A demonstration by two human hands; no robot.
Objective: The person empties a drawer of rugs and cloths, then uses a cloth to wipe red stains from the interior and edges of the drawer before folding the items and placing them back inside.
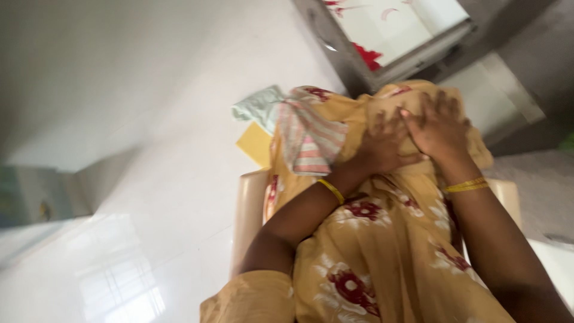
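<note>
Both hands press down on a mustard-yellow floral garment [382, 239] that is draped over a cream plastic chair [250, 203]. The left hand [382, 146] lies with its fingers [375, 127] curled and slightly spread, bunching the cloth at the top of the pile; it grips a fold rather than lying loose. The right hand [439, 128] rests just beside it, touching it, fingers [442, 101] spread almost flat on the same yellow cloth, pressing rather than clenching.

Each wrist carries gold bangles: one on the left [330, 190], and what looks like two thin ones on the right [465, 186], though blur makes the count unsure.

One striped cloth [308, 140], pink, white and grey, hangs over the pile to the left of the hands. Behind it lie one pale green cloth [260, 107] and one flat yellow piece [256, 143] on the white tiled floor [149, 119].

The chair is mostly hidden under the fabric; only parts of its rim show. A white panel with red marks [388, 30] at the top is cut off by the frame, and the whole view is tilted and soft.
</note>
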